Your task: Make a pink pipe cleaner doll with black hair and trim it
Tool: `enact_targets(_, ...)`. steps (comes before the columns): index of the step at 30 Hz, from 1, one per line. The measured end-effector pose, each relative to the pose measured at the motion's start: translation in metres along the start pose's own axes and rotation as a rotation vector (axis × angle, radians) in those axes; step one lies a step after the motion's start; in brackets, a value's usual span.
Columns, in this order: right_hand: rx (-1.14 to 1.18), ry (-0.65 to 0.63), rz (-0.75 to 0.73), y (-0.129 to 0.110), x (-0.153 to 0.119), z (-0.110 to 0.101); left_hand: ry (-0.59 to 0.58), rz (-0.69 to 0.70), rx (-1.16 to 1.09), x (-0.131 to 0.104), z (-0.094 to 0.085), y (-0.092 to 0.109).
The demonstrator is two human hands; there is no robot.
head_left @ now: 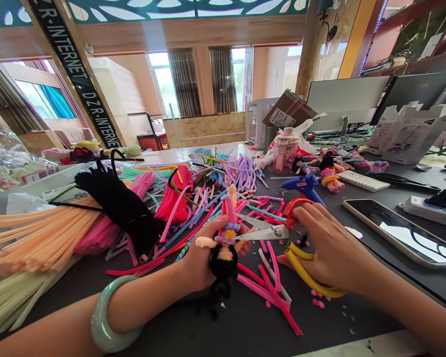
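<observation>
My left hand (200, 250) is closed round a small pipe-cleaner doll (228, 233) with a black head, pale arms and a pink and lilac body. The doll hangs head down, its pale leg pointing up. My right hand (323, 243) grips scissors (280, 231) with one red and one yellow handle. Their blades are spread apart, with the tips beside the doll's body; whether they touch it I cannot tell. Cut pink pipe-cleaner pieces (271, 287) lie on the dark table below the scissors.
Bundles of black (122, 208), peach (40, 233) and hot pink pipe cleaners (176, 193) lie to the left. A blue glue gun (305, 186) and a phone (401, 228) are on the right. Behind stand a pink bottle (285, 151), a cardboard box (290, 110) and monitors (342, 101).
</observation>
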State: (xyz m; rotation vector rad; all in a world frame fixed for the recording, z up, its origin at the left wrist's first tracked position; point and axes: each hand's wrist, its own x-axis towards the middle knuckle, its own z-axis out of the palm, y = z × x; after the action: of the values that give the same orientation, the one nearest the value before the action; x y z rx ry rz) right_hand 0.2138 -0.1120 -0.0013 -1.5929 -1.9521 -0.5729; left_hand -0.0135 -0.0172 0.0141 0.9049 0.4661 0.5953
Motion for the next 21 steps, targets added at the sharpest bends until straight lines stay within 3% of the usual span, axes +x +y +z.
enact_targets(6, -0.007, 0.023, 0.003, -0.0006, -0.0010, 0.0028, -0.018, 0.037, 0.010, 0.0004, 0.0057, 0.0031)
enact_targets(21, -0.171, 0.137, -0.065, -0.0041, -0.0023, -0.0010, 0.007, 0.030, 0.022, 0.0052, 0.0007, -0.0007)
